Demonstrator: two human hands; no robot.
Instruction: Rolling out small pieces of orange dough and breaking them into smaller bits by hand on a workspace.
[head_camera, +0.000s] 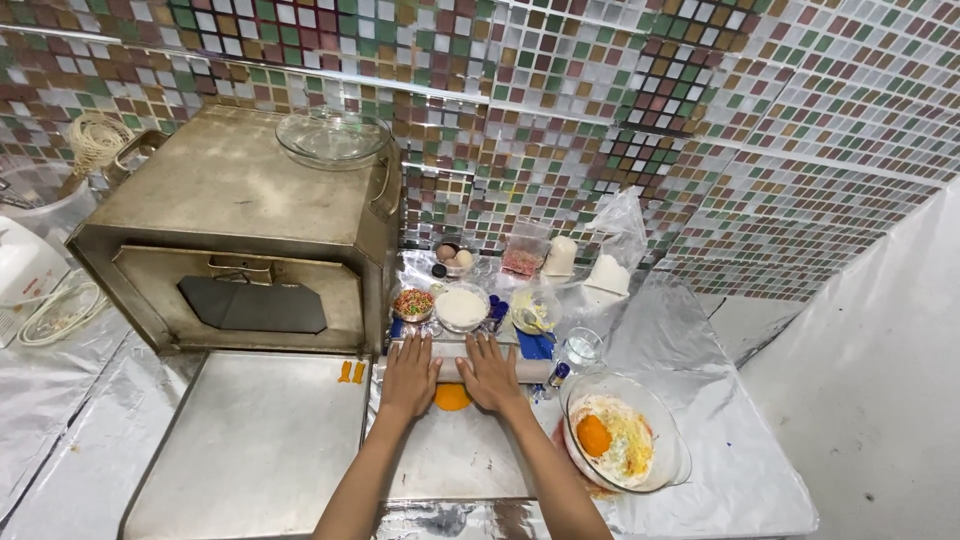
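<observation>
My left hand and my right hand lie flat, palms down, side by side on a wooden rolling pin that lies crosswise on a foil-covered board. Under the pin, between my wrists, shows a flat piece of orange dough. A glass bowl to the right holds an orange dough ball and floury crumbs. Two small orange dough pieces lie on the metal tray at the left.
A metal box oven with a glass dish on top stands at the back left. Behind the pin are small bowls of sprinkles, white powder, eggs, a glass and a plastic bag. Tiled wall behind.
</observation>
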